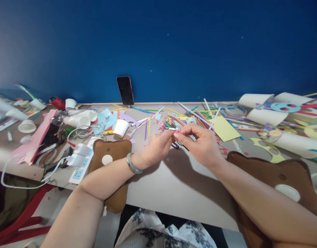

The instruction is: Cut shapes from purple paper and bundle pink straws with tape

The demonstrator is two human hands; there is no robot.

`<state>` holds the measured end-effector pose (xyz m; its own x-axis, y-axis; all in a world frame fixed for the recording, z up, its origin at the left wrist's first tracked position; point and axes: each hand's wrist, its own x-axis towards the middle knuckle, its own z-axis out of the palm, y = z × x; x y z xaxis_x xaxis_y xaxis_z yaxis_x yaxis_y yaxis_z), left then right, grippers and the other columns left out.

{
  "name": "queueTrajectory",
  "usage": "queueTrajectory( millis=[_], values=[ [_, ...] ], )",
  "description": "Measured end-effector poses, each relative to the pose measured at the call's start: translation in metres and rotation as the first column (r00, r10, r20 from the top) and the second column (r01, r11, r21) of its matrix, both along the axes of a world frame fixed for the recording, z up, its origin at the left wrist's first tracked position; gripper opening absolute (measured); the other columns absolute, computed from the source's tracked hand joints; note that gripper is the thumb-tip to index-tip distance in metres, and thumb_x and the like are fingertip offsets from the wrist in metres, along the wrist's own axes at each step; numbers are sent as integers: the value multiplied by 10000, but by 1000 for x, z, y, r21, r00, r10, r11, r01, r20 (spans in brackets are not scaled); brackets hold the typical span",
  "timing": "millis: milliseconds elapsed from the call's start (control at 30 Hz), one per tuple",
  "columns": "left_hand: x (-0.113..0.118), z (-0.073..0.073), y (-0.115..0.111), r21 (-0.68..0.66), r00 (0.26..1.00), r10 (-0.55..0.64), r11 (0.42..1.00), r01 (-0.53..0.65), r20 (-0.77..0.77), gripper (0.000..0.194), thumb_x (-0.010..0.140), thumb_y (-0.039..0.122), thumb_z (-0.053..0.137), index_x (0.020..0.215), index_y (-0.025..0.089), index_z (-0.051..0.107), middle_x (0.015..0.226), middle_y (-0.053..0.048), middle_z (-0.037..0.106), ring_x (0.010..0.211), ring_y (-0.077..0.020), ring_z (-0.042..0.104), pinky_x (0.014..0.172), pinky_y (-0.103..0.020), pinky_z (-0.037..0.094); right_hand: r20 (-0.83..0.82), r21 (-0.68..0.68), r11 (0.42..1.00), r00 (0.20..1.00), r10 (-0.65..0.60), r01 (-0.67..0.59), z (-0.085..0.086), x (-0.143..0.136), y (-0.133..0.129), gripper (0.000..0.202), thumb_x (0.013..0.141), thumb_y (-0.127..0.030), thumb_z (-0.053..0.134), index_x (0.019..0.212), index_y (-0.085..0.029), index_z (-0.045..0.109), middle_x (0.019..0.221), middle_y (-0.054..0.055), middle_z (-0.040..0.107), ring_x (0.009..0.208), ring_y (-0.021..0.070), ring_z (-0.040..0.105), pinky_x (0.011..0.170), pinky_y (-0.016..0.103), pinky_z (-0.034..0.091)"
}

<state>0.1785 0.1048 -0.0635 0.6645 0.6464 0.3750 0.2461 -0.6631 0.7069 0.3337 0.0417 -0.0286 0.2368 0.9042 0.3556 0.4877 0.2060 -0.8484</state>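
Observation:
My left hand [159, 146], with a pale green bangle [134, 163] on its wrist, is closed in a pinch over the middle of the table. A small pink piece [176, 132] shows at its fingertips. My right hand [199, 140] meets it from the other side, thumb and forefinger pinched at the same piece. Something thin and dark shows by the fingertips, and a dark purple loop [175, 145] lies just below them; I cannot make out whether either is held. Behind the hands are coloured sticks and strips [199, 115] in a loose heap.
A phone [125, 90] leans upright against the blue wall [158, 48]. A paper cup [120, 128], a power strip [82, 165] with chargers and cables lie left. Brown cushions [110, 193] flank the work area. At right are yellow paper [226, 128] and white paper tubes [264, 117].

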Motion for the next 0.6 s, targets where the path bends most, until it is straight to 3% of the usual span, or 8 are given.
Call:
queueTrajectory(
  millis=[267, 600],
  values=[
    [-1, -1, 0, 56, 999, 29, 998, -28, -21, 206, 1002, 252, 378, 989, 189, 574, 836, -58, 626, 747, -170, 573, 728, -304, 454, -39, 42, 998, 998, -40, 41, -5, -3, 2, 245, 810, -408, 724, 657, -245, 624, 714, 30, 694, 722, 213, 646, 750, 383, 542],
    [-1, -6, 5, 138, 1000, 25, 990, -27, 12, 243, 1012, 258, 356, 1015, 172, 584, 839, -67, 639, 766, -174, 591, 763, -318, 490, -135, -46, 998, 989, -57, 51, -14, -1, 6, 187, 768, -375, 744, 713, -222, 653, 751, 53, 716, 722, 214, 667, 718, 370, 546]
  ],
)
